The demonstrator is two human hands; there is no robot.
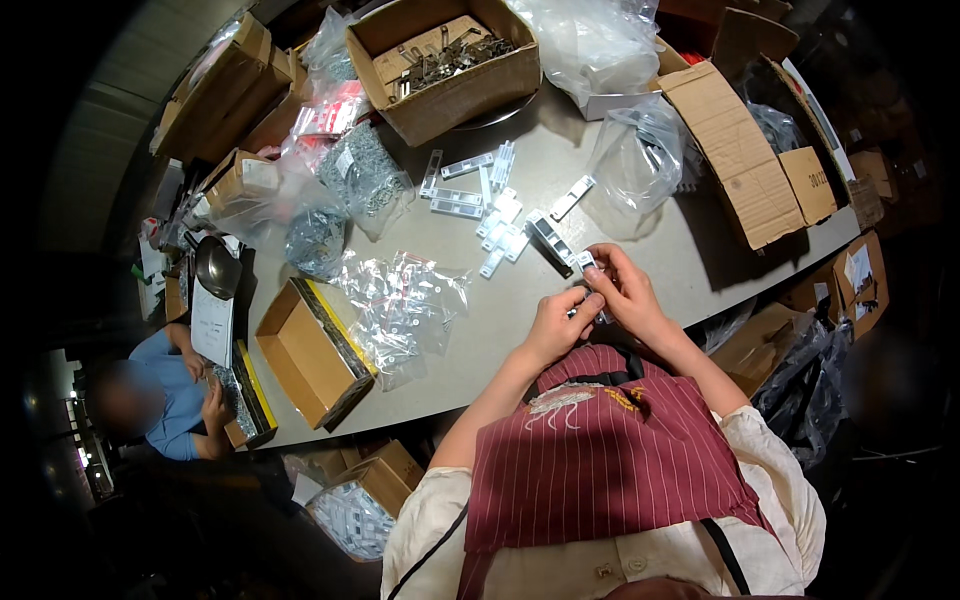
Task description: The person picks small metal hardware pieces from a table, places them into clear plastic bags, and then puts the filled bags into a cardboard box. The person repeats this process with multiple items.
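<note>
Close to my body at the table's near edge, my left hand (556, 325) and my right hand (626, 292) meet with fingertips together. My right hand is closed round a small white plastic housing (587, 261), whose far end shows past the fingers. My left fingers are pinched against its near side; what they hold is too small to make out. Just beyond lies a long white housing with dark slots (550, 240). A single white strip-shaped piece (573, 197) lies farther off. Left of these, several white and clear plastic housings (500, 222) lie in a loose pile.
A cardboard box of metal parts (440, 100) stands at the back. Bags of small hardware (362, 180) and an empty-looking open carton (305, 355) are left, beside clear small bags (405, 310). Cardboard boxes (735, 150) stand right. Far left, a person in blue (175, 375) handles small parts.
</note>
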